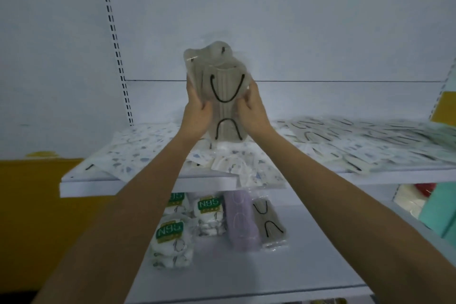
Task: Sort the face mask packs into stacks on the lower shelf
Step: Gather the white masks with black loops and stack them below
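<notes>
- Grey mask packs [223, 86], black ear loops, clear wrappers: a small bundle held upright in the air, above the upper shelf [148, 184] and in front of the white back wall.
- Left hand [197, 111]: fingers curled round the bundle's left edge. Right hand [254, 106]: fingers curled round its right edge. Both clamp the same bundle; the top packs fan out unevenly.
- Upper shelf: patterned packs [148, 145] lie loose at left and centre, loose grey packs [345, 138] are scattered at right.
- Lower shelf [308, 254]: N95 packs [172, 232] at left, then a purple stack [240, 222], then a grey stack [269, 224] just beside it.
- Step in hand, as judged: gathering and squaring up grey packs before they go down.
- Next move calls for evening the edges, bringing the bundle down past the upper shelf's front lip, and laying it flat on the grey stack, loops facing the same way.
- Wrappers look slippery; a firm two-sided hold seems advisable.
</notes>
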The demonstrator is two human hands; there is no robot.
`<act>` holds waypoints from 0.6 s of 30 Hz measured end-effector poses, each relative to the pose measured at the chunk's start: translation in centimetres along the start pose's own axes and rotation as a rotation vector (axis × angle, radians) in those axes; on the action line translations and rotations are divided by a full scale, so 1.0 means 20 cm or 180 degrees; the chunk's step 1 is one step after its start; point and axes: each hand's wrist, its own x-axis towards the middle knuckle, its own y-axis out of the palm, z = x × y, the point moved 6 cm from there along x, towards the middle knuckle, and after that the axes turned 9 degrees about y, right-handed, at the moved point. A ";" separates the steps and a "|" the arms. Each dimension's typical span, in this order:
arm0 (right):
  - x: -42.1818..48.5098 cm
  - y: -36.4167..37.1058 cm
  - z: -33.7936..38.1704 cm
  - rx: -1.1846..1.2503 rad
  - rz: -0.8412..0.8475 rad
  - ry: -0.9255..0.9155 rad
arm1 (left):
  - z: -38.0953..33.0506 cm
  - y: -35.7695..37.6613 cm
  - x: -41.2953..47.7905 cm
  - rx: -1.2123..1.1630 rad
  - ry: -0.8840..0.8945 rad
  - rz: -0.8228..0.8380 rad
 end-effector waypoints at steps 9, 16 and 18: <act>-0.03 -0.02 -0.05 0.0265 0.0451 0.0227 | -0.05 0.05 -0.06 0.0170 -0.0447 0.0109; -0.04 -0.03 -0.04 0.0360 0.0406 -0.0127 | -0.04 0.07 -0.03 0.0214 -0.0134 0.0211; -0.03 -0.03 -0.06 0.0308 0.0418 -0.0140 | -0.02 0.07 -0.02 0.0282 -0.0126 0.0285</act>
